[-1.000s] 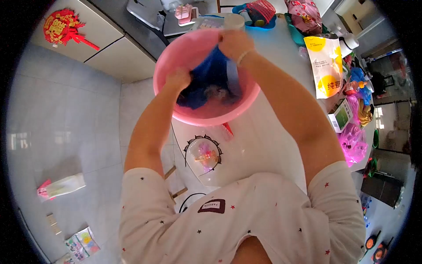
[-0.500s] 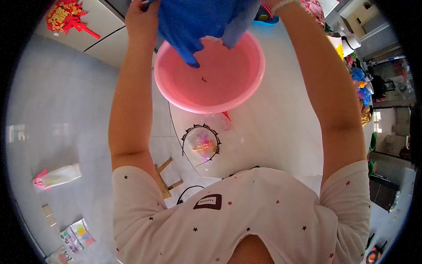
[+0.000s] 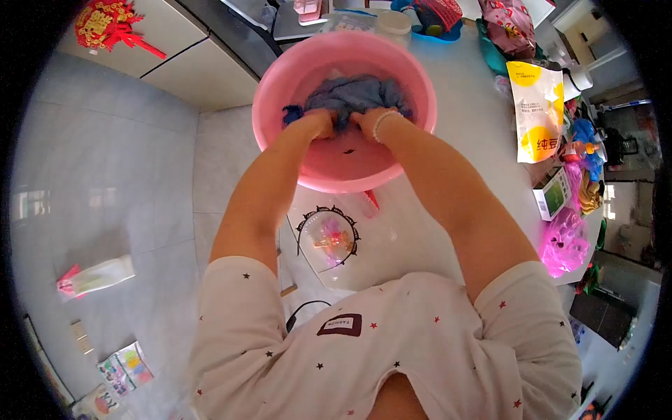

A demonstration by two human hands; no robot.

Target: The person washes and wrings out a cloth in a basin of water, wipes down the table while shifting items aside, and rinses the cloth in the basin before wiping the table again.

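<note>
A pink basin stands on the white table and holds water and a wet blue-grey cloth, bunched up. A darker blue part of the cloth shows at its left end. Inside the basin, my left hand is closed on the near edge of the cloth. Close beside it, my right hand, with a beaded bracelet at the wrist, grips the same cloth. The fingertips of both hands are partly hidden in the folds. A small dark bit lies in the basin just below the hands.
Near the basin on the table lies a clear round package with a black scalloped edge. Along the right side are a white and yellow bag, a small box and a pink plastic bag. A blue tray sits behind.
The cloth was stretched in the basin, then lifted above it with both arms raised. Now it is back down in the basin, bunched, and both hands have come down close together.
</note>
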